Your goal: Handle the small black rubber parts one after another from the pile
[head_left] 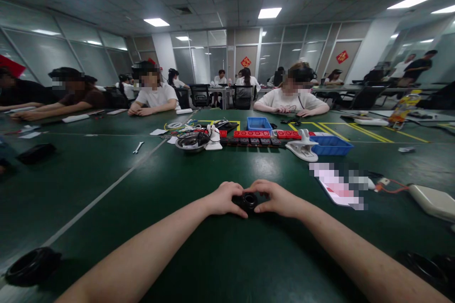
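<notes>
Red sockets (251,134) lie beyond left hand (223,199) and right hand (279,198), grip pinching black ring (244,201).

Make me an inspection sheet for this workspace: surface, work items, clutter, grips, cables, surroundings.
Surface: green table.
Work items: black part with a round opening, held near the front middle.
Clutter: wrench at left; white clamp beside the right-hand blue bin.
Grips: left grip and right grip both on the black part.
Cables: orange cable at right.
Surroundings: seated people across the table; glass partitions behind.
</notes>
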A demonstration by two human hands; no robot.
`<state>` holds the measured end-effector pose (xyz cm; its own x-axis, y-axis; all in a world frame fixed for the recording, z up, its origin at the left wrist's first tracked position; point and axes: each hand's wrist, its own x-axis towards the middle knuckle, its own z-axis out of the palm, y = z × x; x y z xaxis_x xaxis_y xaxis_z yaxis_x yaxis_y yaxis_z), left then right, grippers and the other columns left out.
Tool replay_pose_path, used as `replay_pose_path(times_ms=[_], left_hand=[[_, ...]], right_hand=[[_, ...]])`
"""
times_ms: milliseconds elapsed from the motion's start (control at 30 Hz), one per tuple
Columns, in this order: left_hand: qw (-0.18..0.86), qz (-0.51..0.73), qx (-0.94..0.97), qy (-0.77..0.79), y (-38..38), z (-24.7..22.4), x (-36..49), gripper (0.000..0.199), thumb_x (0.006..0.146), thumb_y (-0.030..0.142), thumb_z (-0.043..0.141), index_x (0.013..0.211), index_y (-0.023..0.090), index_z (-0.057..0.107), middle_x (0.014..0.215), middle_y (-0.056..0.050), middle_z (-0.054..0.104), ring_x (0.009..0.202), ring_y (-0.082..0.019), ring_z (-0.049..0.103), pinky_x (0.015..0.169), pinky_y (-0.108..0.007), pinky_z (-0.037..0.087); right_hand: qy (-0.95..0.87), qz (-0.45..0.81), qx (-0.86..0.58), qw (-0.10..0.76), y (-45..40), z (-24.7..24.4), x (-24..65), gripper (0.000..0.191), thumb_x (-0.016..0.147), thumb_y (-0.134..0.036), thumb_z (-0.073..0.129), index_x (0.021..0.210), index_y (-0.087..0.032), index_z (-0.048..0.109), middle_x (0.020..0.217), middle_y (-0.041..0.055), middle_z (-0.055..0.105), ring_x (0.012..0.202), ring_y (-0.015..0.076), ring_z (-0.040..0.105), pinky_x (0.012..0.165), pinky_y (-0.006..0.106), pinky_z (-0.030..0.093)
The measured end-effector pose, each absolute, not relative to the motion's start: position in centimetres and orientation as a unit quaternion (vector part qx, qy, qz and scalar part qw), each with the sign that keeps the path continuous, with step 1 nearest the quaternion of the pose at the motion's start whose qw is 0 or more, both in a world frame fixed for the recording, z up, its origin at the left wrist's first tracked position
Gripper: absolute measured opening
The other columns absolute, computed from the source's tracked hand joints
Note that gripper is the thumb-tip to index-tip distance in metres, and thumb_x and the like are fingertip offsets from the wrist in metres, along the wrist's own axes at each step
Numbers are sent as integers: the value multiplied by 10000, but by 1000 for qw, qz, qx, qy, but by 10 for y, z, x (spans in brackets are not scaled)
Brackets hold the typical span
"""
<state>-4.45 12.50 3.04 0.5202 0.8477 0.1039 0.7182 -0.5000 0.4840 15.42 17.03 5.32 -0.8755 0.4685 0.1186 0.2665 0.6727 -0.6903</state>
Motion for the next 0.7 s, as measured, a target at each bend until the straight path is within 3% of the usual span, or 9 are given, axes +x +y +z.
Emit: replay_pose_path(times_ms=[133, 233, 467, 600, 700], left_hand=[[208, 161, 854, 449, 125, 29, -46, 422, 566, 472, 673, 909, 233, 611, 1008, -7, 544, 954, -206, 466, 846, -314, 320], [210, 189, 844, 456, 125, 27, -45, 534, 562, 451, 685, 1038, 247, 554, 975, -12, 551, 916, -198, 486, 825, -308, 343], [239, 247, 798, 494, 119, 25, -43, 561, 673, 345, 620, 1186, 263, 409, 1029, -31, 509, 890, -174, 500, 787, -302, 400], [222, 262, 791, 506, 116, 24, -42, 802, 574, 417, 679, 1260, 276, 288, 1138, -51, 450, 987, -215, 460, 866, -375, 365], [176, 269, 776, 542, 113, 26, -37, 798, 551, 486, 669, 1234, 252, 328, 1119, -56, 466, 1023, -238, 434, 890, -400, 335]], right_hand=[[-907, 350, -197, 126, 171, 54, 156, 453, 634, -260, 660, 1072, -230, 548, 965, 27, 519, 868, 166, 491, 758, 291, 386], [-901, 348, -222, 134, 171, 52, 156, 435, 612, -261, 672, 1030, -215, 561, 950, 23, 528, 815, 156, 494, 707, 274, 395], [-865, 325, -337, 180, 169, 41, 155, 356, 595, -274, 668, 917, -181, 548, 819, 8, 565, 717, 145, 491, 618, 259, 390], [-866, 324, -329, 194, 168, 40, 154, 580, 573, -339, 683, 1089, -193, 464, 963, 34, 547, 763, 153, 499, 664, 283, 404], [-858, 323, -338, 211, 166, 42, 154, 647, 601, -417, 648, 1149, -175, 403, 1002, 60, 523, 793, 161, 499, 679, 295, 410]])
